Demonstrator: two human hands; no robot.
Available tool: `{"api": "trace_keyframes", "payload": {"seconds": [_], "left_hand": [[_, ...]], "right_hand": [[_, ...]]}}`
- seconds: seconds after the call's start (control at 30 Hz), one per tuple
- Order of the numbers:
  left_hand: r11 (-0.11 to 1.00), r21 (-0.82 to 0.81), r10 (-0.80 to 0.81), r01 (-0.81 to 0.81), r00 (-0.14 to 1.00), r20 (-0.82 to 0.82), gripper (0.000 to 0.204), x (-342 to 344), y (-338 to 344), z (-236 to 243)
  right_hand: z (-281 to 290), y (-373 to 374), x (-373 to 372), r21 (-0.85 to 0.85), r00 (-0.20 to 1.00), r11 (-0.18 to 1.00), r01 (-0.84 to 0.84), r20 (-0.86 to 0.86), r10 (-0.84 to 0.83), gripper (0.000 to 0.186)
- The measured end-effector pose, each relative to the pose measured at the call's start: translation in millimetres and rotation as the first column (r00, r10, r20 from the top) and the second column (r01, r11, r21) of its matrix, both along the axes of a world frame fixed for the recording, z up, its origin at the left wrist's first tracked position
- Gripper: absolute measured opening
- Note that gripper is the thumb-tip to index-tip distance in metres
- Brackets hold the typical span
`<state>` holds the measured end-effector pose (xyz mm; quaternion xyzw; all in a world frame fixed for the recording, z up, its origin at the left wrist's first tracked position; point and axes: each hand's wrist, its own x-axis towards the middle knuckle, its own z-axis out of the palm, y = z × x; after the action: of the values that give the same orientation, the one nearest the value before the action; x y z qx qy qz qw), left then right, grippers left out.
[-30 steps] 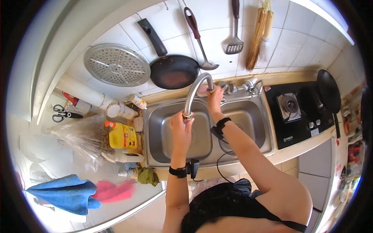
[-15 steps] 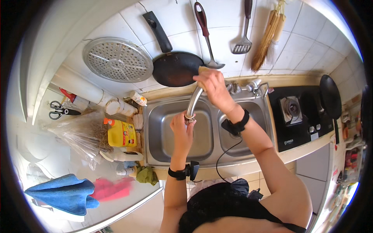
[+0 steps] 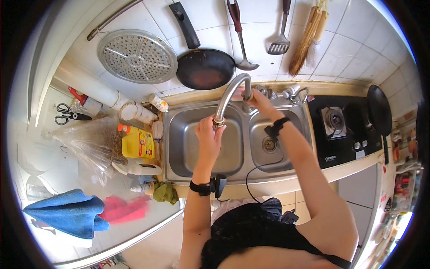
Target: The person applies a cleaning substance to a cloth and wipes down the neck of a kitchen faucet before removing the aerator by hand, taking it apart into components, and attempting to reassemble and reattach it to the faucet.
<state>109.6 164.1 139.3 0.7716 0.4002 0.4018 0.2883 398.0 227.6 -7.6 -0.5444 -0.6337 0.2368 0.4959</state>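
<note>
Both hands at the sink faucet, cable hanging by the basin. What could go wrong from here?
1. The black cable loops over the front of the right basin; it might snag or get wet.
2. The right wristband sits above that basin, so splashes could reach it.
3. The left hand grips the faucet at its spout end; a hard sideways pull might swing or loosen it.

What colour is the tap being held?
The tap is shiny silver-grey, seen best in the head view.
</note>
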Motion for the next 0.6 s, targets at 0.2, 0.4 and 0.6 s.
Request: {"api": "trace_keyframes", "payload": {"seconds": [0.2,0.4,0.6], "left_hand": [[0.999,0.028,0.015,-0.014,1.0,-0.011,0.027,6.8,0.1,-1.1],[0.988,0.15,-0.022,0.025,1.0,-0.022,0.024,8.3,-1.6,-2.7],[0.993,0.121,0.012,-0.012,1.0,-0.001,0.022,8.3,-6.5,-3.0]], "right_hand": [[-17.2,-31.1,-10.6,0.174,0.857,0.924,0.341,0.347,-0.382,0.045],[-57.2,-87.6,-111.4,0.046,0.943,0.956,0.288,-0.186,-0.275,0.041],[-17.7,-107.6,-77.0,-0.117,0.855,0.848,0.516,0.016,-0.518,0.042]]}}
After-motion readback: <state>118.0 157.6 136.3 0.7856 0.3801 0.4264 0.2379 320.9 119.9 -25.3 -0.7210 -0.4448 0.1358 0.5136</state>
